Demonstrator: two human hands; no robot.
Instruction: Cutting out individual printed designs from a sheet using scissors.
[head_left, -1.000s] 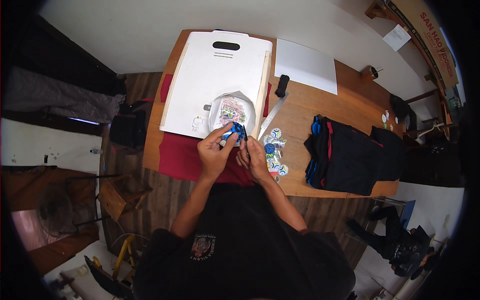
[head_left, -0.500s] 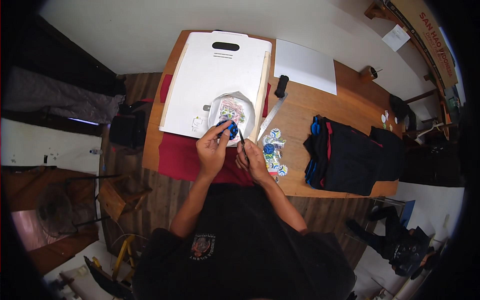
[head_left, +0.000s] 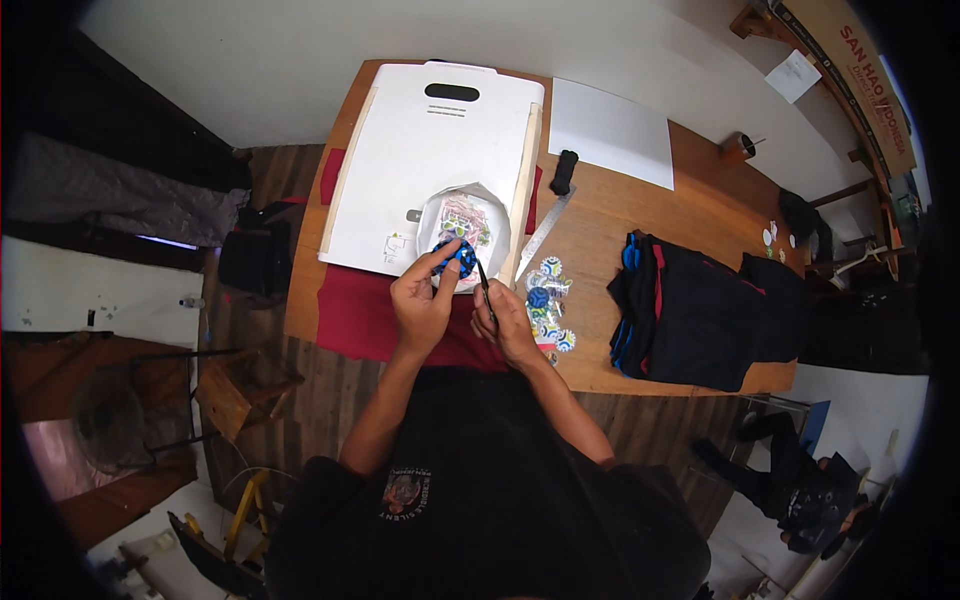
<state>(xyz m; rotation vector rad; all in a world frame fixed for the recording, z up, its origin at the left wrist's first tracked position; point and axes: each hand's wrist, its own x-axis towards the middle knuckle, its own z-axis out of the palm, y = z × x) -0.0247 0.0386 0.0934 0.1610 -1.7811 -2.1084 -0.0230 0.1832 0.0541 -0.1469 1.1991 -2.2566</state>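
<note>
blue round sticker [head_left: 458,258] partly under fingers, printed designs too small

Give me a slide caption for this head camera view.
Left hand holds a round blue patch; right hand grips a thin tool.

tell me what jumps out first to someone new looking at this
The two hands at the table's near edge: the left hand pinches a small round blue patterned cutout over a white paper sheet, the right hand holds a thin dark tool. A dark folded fabric stack lies right.
</note>
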